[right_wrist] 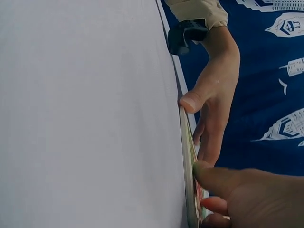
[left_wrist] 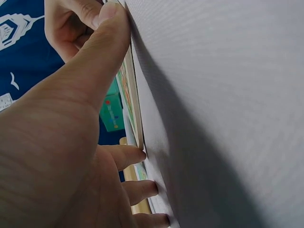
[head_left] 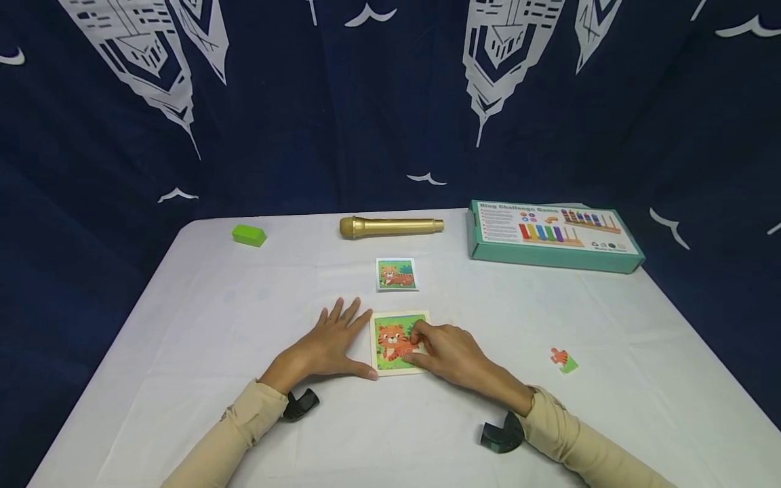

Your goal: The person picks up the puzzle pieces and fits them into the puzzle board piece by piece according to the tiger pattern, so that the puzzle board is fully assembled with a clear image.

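Note:
A square tiger jigsaw puzzle [head_left: 390, 333] in a pale frame lies flat on the table in front of me. My left hand [head_left: 329, 347] is spread on its left side, with thumb and index fingertip at the frame's edge. My right hand [head_left: 454, 352] reaches over the right part of the puzzle, thumb and index finger pinching a puzzle piece that they mostly hide. In the right wrist view the right thumb [right_wrist: 223, 180] is down on the puzzle's face. A loose orange and green puzzle piece [head_left: 564, 360] lies off to the right.
A small tiger picture card [head_left: 396, 274] lies behind the puzzle. Farther back are a gold microphone [head_left: 392, 227], a green block [head_left: 249, 235] and a teal game box [head_left: 552, 237]. White cloth covers the table [head_left: 201, 325]; a dark blue curtain hangs behind.

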The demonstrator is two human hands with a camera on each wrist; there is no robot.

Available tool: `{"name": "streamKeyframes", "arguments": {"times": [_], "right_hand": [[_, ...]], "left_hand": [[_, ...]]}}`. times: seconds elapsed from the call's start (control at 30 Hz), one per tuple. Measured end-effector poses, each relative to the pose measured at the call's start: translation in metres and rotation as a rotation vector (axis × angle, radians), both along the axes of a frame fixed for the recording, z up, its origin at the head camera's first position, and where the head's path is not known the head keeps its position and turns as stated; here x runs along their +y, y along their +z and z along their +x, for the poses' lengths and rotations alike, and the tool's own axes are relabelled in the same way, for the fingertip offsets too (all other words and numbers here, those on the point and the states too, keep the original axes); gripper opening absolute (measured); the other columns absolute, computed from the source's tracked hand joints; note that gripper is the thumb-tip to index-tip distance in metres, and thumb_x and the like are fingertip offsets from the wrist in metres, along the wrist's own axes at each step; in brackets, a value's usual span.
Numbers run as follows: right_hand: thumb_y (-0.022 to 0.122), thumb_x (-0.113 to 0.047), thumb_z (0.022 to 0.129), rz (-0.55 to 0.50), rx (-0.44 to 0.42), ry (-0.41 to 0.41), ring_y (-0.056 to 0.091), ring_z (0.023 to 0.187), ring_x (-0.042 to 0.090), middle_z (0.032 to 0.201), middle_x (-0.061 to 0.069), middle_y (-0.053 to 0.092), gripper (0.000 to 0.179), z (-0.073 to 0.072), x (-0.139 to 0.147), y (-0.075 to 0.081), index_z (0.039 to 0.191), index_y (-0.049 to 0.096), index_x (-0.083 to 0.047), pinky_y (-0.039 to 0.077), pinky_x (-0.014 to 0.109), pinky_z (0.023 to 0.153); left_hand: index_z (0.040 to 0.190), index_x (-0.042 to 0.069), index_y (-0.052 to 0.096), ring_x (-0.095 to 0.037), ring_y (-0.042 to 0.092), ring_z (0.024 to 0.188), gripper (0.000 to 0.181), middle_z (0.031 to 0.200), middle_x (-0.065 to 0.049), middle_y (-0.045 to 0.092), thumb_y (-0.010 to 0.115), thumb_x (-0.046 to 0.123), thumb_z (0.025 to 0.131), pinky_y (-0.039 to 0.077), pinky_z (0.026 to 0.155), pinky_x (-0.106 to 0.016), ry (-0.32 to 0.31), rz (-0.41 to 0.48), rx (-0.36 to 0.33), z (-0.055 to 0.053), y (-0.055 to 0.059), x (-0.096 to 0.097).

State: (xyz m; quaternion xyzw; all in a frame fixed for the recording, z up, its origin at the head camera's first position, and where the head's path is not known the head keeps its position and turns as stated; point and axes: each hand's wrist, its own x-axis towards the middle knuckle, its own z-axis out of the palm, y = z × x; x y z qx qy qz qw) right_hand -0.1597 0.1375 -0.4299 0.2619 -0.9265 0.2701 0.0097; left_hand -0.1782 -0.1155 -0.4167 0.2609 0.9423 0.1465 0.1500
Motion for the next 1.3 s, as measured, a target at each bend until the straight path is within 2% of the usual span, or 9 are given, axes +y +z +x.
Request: {"name": "streamKeyframes", "arguments": {"times": [0.2, 0.37, 0.57, 0.77, 0.83, 0.9, 1.03, 1.13, 1.3], "right_hand": [[0.068, -0.03, 0.09, -0.14, -0.095, 0.039, 0.04, 0.053, 0.002, 0.061, -0.013, 0.047, 0.016, -0.001, 0.023, 0.008, 0.099, 0.065, -0.018, 0.033, 0.019, 0.05], [0.069, -0.013, 0.089, -0.195, -0.058, 0.004, 0.049, 0.063, 0.004, 0.071, -0.012, 0.056, 0.012, 0.0, 0.064, 0.013, 0.101, 0.067, -0.014, 0.043, 0.021, 0.056], [0.07, -0.004, 0.085, -0.174, 0.136, -0.156, 0.057, 0.073, 0.003, 0.081, -0.005, 0.067, 0.016, 0.005, 0.13, 0.012, 0.1, 0.068, -0.01, 0.049, 0.022, 0.062], [0.07, -0.017, 0.088, -0.095, 0.033, -0.214, 0.053, 0.102, -0.009, 0.114, 0.006, 0.068, 0.029, 0.023, 0.187, 0.012, 0.116, 0.066, -0.013, 0.05, 0.02, 0.075], [0.071, -0.022, 0.088, -0.068, -0.022, -0.21, 0.048, 0.121, -0.002, 0.126, 0.01, 0.062, 0.036, 0.03, 0.2, 0.011, 0.122, 0.064, -0.015, 0.046, 0.027, 0.094], [0.073, -0.024, 0.085, -0.064, -0.072, -0.208, 0.041, 0.135, 0.017, 0.134, 0.017, 0.055, 0.042, 0.036, 0.21, 0.01, 0.125, 0.062, -0.013, 0.037, 0.042, 0.105], [0.077, -0.026, 0.08, -0.061, -0.16, -0.239, 0.019, 0.136, 0.055, 0.143, 0.029, 0.041, 0.053, 0.043, 0.223, 0.007, 0.126, 0.06, -0.006, 0.014, 0.071, 0.104], [0.079, -0.028, 0.077, -0.056, -0.188, -0.258, 0.014, 0.136, 0.058, 0.144, 0.033, 0.036, 0.055, 0.047, 0.228, 0.005, 0.123, 0.06, -0.004, 0.009, 0.075, 0.101], [0.082, -0.021, 0.073, -0.074, -0.145, -0.241, 0.015, 0.133, 0.061, 0.142, 0.036, 0.035, 0.049, 0.05, 0.23, 0.0, 0.116, 0.064, -0.005, 0.009, 0.075, 0.102]], "left_hand": [[0.154, 0.013, 0.021, -0.04, -0.005, 0.145, 0.114, 0.16, -0.015, 0.005, 0.071, 0.07, 0.068, 0.004, 0.115, -0.058, 0.004, 0.001, -0.007, -0.001, -0.002, 0.001], [0.154, 0.013, 0.022, -0.04, -0.005, 0.145, 0.115, 0.16, -0.015, 0.004, 0.071, 0.07, 0.067, 0.004, 0.115, -0.058, 0.012, -0.005, -0.004, -0.001, -0.001, 0.0], [0.154, 0.012, 0.021, -0.04, -0.005, 0.145, 0.115, 0.16, -0.015, 0.004, 0.071, 0.07, 0.068, 0.005, 0.115, -0.059, 0.01, -0.008, -0.005, -0.001, 0.0, 0.001], [0.154, 0.012, 0.021, -0.039, -0.005, 0.145, 0.115, 0.16, -0.015, 0.004, 0.071, 0.069, 0.068, 0.003, 0.115, -0.058, 0.011, -0.004, -0.015, 0.001, 0.002, 0.0], [0.154, 0.012, 0.021, -0.04, -0.005, 0.145, 0.114, 0.16, -0.016, 0.004, 0.071, 0.069, 0.068, 0.003, 0.115, -0.059, 0.011, 0.0, -0.017, 0.001, 0.002, 0.0], [0.154, 0.012, 0.021, -0.04, -0.005, 0.145, 0.114, 0.16, -0.016, 0.004, 0.071, 0.069, 0.068, 0.004, 0.115, -0.059, 0.011, 0.0, -0.017, 0.001, 0.002, 0.0], [0.154, 0.012, 0.022, -0.039, -0.005, 0.145, 0.114, 0.16, -0.015, 0.004, 0.071, 0.069, 0.068, 0.004, 0.115, -0.058, 0.011, -0.004, -0.016, 0.0, 0.002, 0.0], [0.154, 0.012, 0.022, -0.04, -0.005, 0.145, 0.114, 0.16, -0.016, 0.005, 0.071, 0.069, 0.068, 0.004, 0.115, -0.059, 0.011, -0.002, -0.016, 0.0, 0.002, 0.0], [0.153, 0.011, 0.022, -0.04, -0.005, 0.145, 0.114, 0.16, -0.016, 0.005, 0.072, 0.068, 0.068, 0.004, 0.115, -0.059, 0.011, 0.005, -0.017, 0.0, 0.002, 0.0]]}}
